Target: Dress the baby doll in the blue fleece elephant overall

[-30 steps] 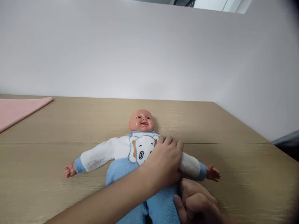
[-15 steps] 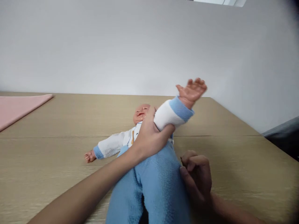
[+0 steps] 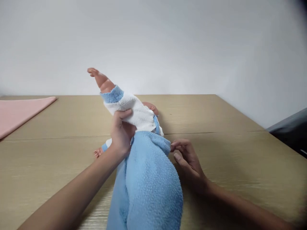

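One fleece-suited plastic baby doll lies on the wooden tabletop. The left hand has its grip clasped round the raised white sleeve, and the right hand pinches the blue hem.

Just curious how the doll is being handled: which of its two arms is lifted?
The raised arm, gripped by the person's left hand, points up; the other arm lies low on the table, only its cuff and hand showing.
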The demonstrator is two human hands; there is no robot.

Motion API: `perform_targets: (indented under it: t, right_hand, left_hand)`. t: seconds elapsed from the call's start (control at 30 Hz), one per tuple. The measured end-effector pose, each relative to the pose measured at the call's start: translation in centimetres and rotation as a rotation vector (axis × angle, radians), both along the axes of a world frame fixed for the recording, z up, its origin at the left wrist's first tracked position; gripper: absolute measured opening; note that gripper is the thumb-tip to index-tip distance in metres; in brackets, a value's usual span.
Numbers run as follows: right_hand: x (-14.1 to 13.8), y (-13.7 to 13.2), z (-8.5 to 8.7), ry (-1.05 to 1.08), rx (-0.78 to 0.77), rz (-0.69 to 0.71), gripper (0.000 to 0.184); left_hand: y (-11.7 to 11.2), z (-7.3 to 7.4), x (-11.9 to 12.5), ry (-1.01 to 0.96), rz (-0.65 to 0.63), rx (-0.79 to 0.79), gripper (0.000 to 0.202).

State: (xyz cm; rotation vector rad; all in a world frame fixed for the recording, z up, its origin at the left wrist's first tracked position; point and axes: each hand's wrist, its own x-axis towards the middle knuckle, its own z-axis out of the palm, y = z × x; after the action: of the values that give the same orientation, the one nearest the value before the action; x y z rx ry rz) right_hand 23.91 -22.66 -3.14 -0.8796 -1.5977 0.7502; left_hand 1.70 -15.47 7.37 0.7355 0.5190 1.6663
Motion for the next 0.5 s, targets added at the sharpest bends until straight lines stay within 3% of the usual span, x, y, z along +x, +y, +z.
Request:
perform_targets:
  t: [0.13,0.3,0.5]
  right_hand:
    - [-1.5,0.2,2.0,-0.012,0.095,0.023,0.028]
    - [-5.3,0.9,4.6,0.011,0.073,0.128,0.026]
    - [-7.5,1.8,5.6,-0.033,0.094,0.165,0.025]
  left_hand:
    - [-0.4,0.1,-0.9,-0.045,0.010,-0.033,0.015]
    - [-0.5,-0.8,-2.9,-0.127,0.017,0.006,0.022]
    - [-1.4,-2.0,-4.5,0.023,0.054,-0.025,0.029]
